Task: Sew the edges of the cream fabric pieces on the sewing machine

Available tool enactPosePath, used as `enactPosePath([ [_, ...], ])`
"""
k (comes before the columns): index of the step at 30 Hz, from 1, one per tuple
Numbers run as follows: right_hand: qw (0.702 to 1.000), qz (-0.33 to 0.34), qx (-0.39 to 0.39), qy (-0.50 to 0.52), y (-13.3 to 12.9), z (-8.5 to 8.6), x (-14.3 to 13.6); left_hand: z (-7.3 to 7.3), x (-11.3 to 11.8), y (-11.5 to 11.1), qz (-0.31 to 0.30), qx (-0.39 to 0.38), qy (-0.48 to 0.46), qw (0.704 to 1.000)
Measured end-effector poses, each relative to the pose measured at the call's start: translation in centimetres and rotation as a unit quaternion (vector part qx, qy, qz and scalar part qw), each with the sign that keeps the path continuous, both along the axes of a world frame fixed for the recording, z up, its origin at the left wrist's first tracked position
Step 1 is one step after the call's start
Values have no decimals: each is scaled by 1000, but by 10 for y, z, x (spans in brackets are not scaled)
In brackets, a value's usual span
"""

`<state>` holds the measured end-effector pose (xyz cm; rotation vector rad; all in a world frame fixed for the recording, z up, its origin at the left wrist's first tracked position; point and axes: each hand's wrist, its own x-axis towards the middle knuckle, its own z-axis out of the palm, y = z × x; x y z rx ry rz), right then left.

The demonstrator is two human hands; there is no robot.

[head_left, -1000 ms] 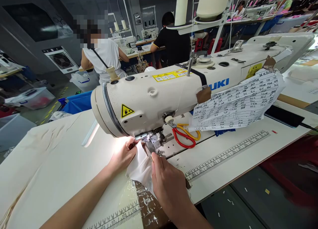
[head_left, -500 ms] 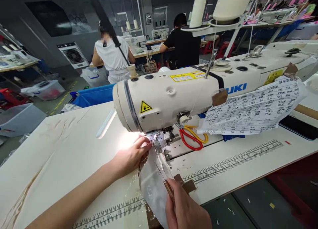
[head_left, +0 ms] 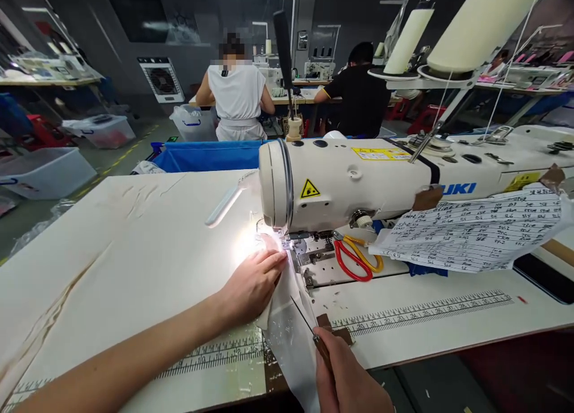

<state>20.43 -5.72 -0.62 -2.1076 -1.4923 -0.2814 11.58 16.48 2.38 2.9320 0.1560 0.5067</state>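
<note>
My left hand [head_left: 255, 281] lies beside the needle area of a white sewing machine [head_left: 327, 189], its fingers pressed together on a strip of thin white fabric [head_left: 287, 323]. The lamp glare there partly hides the fingertips and the fabric's edge. My right hand [head_left: 347, 371] is closed around the wooden handle of an awl [head_left: 323, 350]. The awl's thin metal point slants up and left over the fabric, short of the presser foot. From the machine bed the fabric hangs down over the table's front edge, between both hands.
Red-and-yellow-handled scissors [head_left: 354, 260] lie on the machine bed. A handwritten sheet [head_left: 470, 231] is taped to the machine, with a phone [head_left: 545, 278] at right. Thread cones [head_left: 479, 24] stand above. Behind the table hangs blue cloth [head_left: 215, 156]; two people sit beyond.
The view has swung left, so the machine appears farther right. My left fingers have drawn flatter over the fabric by the needle. The right hand still grips the awl.
</note>
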Motion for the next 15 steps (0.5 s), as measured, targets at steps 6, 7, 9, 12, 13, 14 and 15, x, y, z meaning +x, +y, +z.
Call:
enactPosePath([
  [6,999,35,-24,-8,0,1,4,0,-1,-3,4,-11,-4,1000],
  [7,999,34,-24,-7,0,1,4,-1,-1,-4,6,-4,-3,1000],
  [9,999,33,-22,-5,-1,2,4,-2,0,-7,12,5,-3,1000],
  [12,999,36,-23,1,2,6,4,-5,-1,-8,24,2,-6,1000],
  [13,999,38,-25,2,3,8,5,-5,-1,-7,27,1,-4,1000],
  [14,999,41,-27,1,4,10,6,-5,-1,-7,27,3,1,1000],
  [15,999,45,-31,-3,6,12,7,-5,-1,-7,26,7,8,1000],
])
